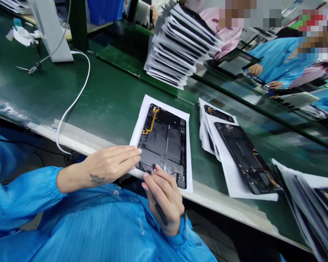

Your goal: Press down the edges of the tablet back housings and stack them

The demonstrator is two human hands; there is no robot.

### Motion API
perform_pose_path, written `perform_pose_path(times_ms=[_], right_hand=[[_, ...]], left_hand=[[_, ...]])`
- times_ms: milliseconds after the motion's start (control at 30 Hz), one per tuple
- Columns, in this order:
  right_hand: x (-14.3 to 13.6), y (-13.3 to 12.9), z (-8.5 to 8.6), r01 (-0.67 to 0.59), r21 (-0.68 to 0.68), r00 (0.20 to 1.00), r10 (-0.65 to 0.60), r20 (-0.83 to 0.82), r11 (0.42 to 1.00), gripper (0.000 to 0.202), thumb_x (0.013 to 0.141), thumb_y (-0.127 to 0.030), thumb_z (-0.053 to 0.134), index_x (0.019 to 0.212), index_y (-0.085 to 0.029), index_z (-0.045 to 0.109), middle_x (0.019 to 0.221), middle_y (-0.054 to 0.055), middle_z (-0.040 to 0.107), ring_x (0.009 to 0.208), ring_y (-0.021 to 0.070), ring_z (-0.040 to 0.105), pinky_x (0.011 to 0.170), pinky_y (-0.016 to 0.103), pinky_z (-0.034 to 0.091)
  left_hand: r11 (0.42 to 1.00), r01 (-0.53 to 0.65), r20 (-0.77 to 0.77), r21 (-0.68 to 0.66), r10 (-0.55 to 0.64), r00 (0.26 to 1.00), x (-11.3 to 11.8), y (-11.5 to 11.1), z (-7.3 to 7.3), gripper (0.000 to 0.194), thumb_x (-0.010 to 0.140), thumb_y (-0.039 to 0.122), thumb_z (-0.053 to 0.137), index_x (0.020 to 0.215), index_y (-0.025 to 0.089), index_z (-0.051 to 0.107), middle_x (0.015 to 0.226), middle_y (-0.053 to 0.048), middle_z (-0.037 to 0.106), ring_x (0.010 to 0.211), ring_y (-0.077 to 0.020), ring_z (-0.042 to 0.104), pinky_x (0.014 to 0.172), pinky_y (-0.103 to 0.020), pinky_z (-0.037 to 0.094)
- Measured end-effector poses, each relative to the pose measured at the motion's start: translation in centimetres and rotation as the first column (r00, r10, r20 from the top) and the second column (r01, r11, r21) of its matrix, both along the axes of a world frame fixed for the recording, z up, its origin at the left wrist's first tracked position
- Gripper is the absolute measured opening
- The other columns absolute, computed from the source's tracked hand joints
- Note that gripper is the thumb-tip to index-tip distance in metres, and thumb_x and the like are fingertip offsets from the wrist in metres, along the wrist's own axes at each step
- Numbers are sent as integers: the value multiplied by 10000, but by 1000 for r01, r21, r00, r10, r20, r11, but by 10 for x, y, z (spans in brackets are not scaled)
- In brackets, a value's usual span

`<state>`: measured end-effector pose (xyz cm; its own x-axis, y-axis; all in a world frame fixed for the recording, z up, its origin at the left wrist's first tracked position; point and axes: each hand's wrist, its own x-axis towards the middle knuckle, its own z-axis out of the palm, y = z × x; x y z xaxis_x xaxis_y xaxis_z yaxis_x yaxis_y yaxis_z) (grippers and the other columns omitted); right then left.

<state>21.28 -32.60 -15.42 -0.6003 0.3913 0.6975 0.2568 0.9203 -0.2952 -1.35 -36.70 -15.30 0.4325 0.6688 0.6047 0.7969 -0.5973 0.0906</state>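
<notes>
An opened tablet (160, 142) lies on a white sheet (190, 160) at the front edge of the green bench, its dark inner side up. An orange flex cable (153, 122) runs along its upper left. My left hand (112, 163) is open, fingers stretched out together, with the fingertips at the tablet's lower left edge. My right hand (164, 196) is closed around a slim black tool (161, 214), whose end sticks out below the fingers. Its fingertips are at the tablet's lower edge, by some thin wires. The tool's tip is hidden, and its exact kind cannot be told.
More opened tablets (244, 156) on white sheets lie to the right. A tall stack of sheets and dark panels (180, 43) stands behind. A white cable (83, 87) loops over the bench edge at left, near a white stand (50, 31). Co-workers sit across the bench.
</notes>
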Motion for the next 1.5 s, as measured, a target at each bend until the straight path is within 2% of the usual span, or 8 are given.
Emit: perform_pose_path(times_ms=[167,300,467,600,700,1133,1367,1500], right_hand=[[5,-1,-5,95,42,992,-91,-83,995,374,828,71,638,1127,-143,705,880,68,699,880,206,682,904,495,651],[20,-3,-9,113,-5,988,-113,-107,994,394,806,81,647,1108,-161,720,890,51,712,866,211,699,927,521,638],[27,2,10,97,-212,979,-131,-155,973,415,870,-17,645,1227,-220,702,1046,84,746,968,270,715,818,473,630],[4,18,31,13,-477,987,-87,-134,879,224,956,-106,588,1049,-240,741,964,52,751,897,206,703,781,361,596],[-12,26,35,-5,-566,994,-58,-94,825,190,976,-130,576,963,-232,736,896,26,735,829,165,681,747,300,568],[-15,29,34,-32,-530,999,38,1,848,190,964,-79,582,987,-224,705,912,8,718,848,147,649,774,279,514],[-18,29,40,-59,-514,996,81,21,856,164,951,-74,603,969,-201,705,893,15,717,831,140,645,761,276,510],[-6,29,41,-26,-515,999,39,15,857,163,953,-85,597,964,-204,708,890,20,726,841,147,673,771,269,527]], left_hand=[[1000,5,43,12,-6,999,1,1,2,241,1025,159,500,1193,76,651,1273,-156,705,1188,-258,689,998,-382,603],[1000,13,22,25,-13,1000,1,1,5,225,1006,156,539,1170,67,664,1247,-154,718,1157,-264,702,980,-372,610],[1000,-11,-23,14,11,1000,7,-2,8,247,995,195,566,1192,76,656,1246,-183,706,1155,-299,698,958,-411,614],[997,-50,-49,-54,47,998,14,-5,8,295,981,228,587,1242,97,625,1270,-211,677,1193,-328,670,948,-446,608],[994,-73,-76,-86,66,995,16,-7,7,323,978,232,587,1274,102,605,1307,-219,653,1233,-329,642,983,-459,588],[998,-60,-22,-29,59,998,17,-7,-1,296,980,228,590,1232,78,623,1309,-238,649,1226,-348,647,985,-476,587],[1000,25,66,9,-26,997,2,-2,10,197,996,121,519,1127,78,660,1204,-116,739,1121,-223,713,1039,-331,575],[999,-11,20,37,10,1000,5,-1,7,209,972,97,551,1149,67,658,1190,-120,740,1118,-242,709,1007,-347,590]])
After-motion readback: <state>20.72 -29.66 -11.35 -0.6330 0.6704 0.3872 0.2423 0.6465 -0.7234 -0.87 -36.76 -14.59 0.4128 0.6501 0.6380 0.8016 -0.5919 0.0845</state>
